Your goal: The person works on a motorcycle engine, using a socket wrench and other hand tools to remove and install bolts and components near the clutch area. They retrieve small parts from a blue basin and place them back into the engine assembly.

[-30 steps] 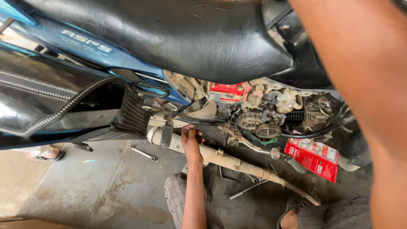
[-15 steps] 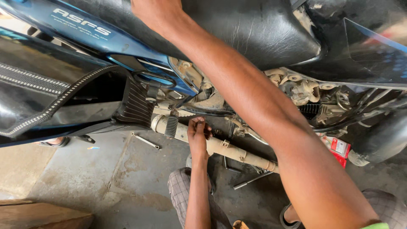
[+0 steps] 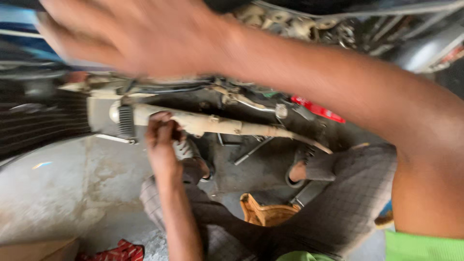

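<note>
The left hand (image 3: 162,133) is closed around the exhaust pipe (image 3: 212,124), fingers wrapped on it just behind the ribbed guard (image 3: 126,122) near its front end. The right hand (image 3: 125,34) is stretched across the top of the view, fingers spread and blurred; it seems to rest on or near the motorcycle (image 3: 43,121) body, and I cannot tell whether it grips anything. The pipe runs low along the bike's underside, above the concrete floor (image 3: 58,188), and tapers toward the right. It looks pale cream, dusty and stained, with a small bolt or clamp midway. Judging by this, work on the pipe is mid-way: it sits in line with the engine (image 3: 290,24), yet whether its fastenings are tight cannot be seen. A red rag (image 3: 121,252) lies on the floor.
</note>
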